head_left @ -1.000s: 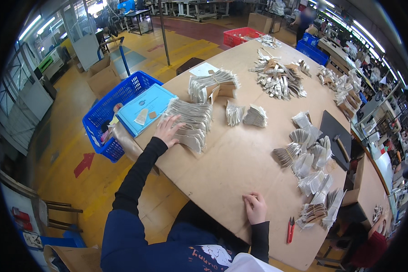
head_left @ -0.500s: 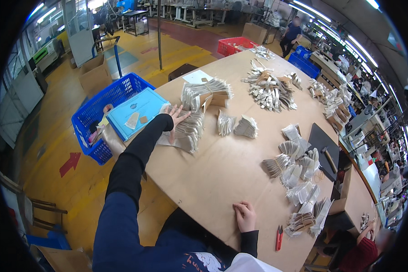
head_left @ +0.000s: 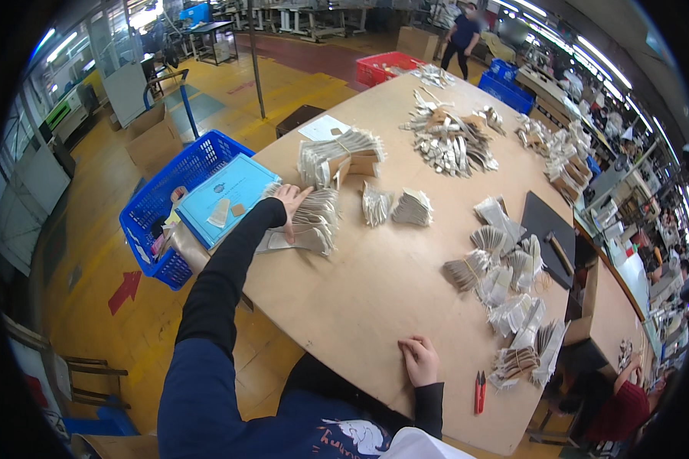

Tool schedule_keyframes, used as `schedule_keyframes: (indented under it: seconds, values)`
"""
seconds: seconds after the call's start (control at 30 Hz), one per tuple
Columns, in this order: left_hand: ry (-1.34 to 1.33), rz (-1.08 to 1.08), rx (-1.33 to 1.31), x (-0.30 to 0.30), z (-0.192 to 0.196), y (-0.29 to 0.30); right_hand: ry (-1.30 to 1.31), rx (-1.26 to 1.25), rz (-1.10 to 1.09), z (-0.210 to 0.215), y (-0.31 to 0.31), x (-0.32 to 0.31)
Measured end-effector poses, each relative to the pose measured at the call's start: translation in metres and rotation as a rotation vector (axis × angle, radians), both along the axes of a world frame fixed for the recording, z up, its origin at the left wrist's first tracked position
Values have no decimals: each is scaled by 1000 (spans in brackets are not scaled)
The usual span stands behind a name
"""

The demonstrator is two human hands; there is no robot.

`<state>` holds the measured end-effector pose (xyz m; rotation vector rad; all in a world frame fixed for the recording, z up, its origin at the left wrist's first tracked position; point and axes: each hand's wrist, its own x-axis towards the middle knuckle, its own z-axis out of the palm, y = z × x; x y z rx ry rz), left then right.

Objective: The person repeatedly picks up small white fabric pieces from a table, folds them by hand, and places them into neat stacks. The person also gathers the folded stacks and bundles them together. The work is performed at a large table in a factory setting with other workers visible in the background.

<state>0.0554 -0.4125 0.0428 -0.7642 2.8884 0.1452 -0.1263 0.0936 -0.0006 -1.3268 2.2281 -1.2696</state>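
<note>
My left hand (head_left: 292,203) reaches far out with fingers spread and lies flat on a fanned pile of beige paper pieces (head_left: 314,223) at the left side of the wooden table (head_left: 375,291). My right hand (head_left: 421,361) rests near the table's front edge with its fingers curled and nothing in it. A tied bundle of the same pieces (head_left: 340,156) lies just beyond the pile. Two smaller stacks (head_left: 396,206) sit to its right.
A light blue flat box (head_left: 226,199) lies on a blue plastic basket (head_left: 168,203) left of the table. More bundles (head_left: 513,291) lie at the right and a large heap (head_left: 448,138) at the back. Red snips (head_left: 479,392) lie near the front edge. A person (head_left: 461,34) stands far behind.
My left hand has stayed on the fanned pile, shifting slightly along it. My right hand has kept its place at the front edge. The view has tilted a little.
</note>
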Motion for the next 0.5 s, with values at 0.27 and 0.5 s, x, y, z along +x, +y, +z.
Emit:
schedule_keyframes:
  seconds: [0.27, 0.5]
  values:
    - [27, -41, -120, 17, -33, 3, 74, -9, 27, -5, 1, -5]
    - [-56, -5, -59, 10, -24, 21, 48, -138, 48, -22, 4, -8]
